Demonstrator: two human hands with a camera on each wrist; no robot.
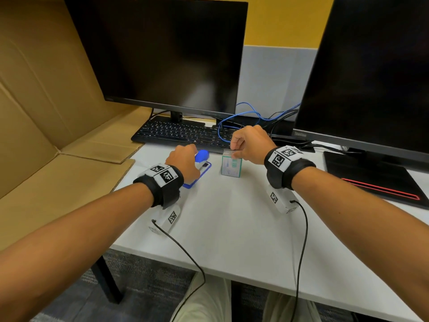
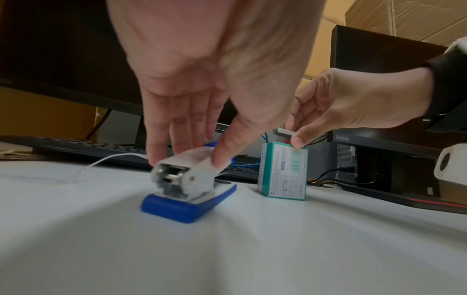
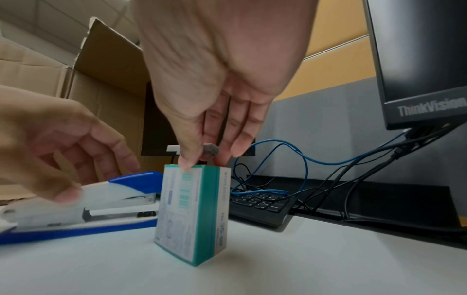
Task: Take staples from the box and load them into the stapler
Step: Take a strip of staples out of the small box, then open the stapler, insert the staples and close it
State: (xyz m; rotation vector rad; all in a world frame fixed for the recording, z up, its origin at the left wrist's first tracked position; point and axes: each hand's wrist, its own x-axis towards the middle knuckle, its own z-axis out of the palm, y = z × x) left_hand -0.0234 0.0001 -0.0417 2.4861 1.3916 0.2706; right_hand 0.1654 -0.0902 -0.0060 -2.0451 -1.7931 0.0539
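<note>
A stapler [image 1: 204,167] with a blue base and white top lies on the white desk [image 1: 232,217]. My left hand [image 1: 189,160] grips its white top, thumb on one side and fingers on the other [image 2: 189,157]. Right of it a teal and white staple box [image 1: 231,167] stands on end. My right hand [image 1: 234,152] is just above the box top and pinches a grey strip of staples [image 2: 285,132], with the thumb tip touching the box's upper edge [image 3: 185,163]. The stapler [image 3: 101,199] sits close beside the box [image 3: 194,209].
A black keyboard [image 1: 181,133] and tangled blue cable [image 1: 232,122] lie behind the hands. Two dark monitors [image 1: 167,54] stand at the back. A black monitor base with a red stripe [image 1: 376,180] is on the right, flattened cardboard [image 1: 46,135] on the left.
</note>
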